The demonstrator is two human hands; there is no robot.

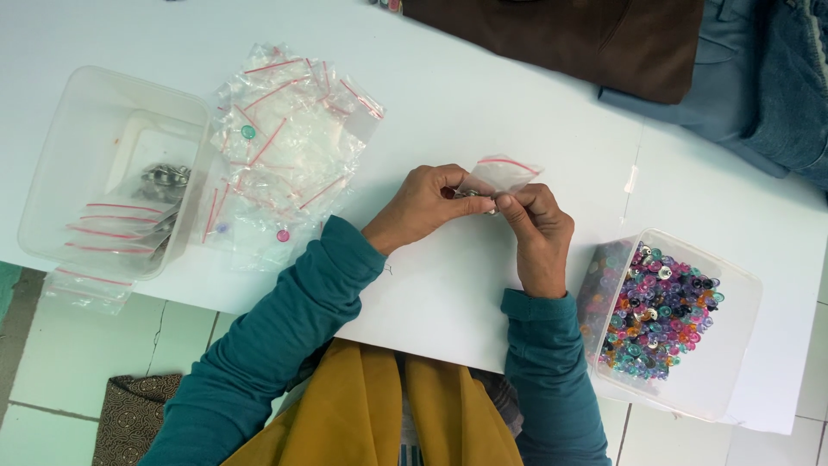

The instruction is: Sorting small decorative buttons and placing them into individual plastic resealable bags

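Observation:
A small clear zip bag [503, 175] with a red seal strip sits between my two hands above the white table [448, 95]. My left hand [420, 207] pinches its lower left corner, where small metallic pieces show inside. My right hand [539, 235] grips the bag's lower right edge with thumb and fingers. Both sleeves are teal.
A pile of empty clear zip bags [285, 147] lies at the left, with a few loose coloured buttons on it. A clear tub [60, 164] at far left holds filled bags. Another clear tub [733, 345] at right holds several coloured snap buttons. Folded brown and blue clothes [673, 52] lie at the back.

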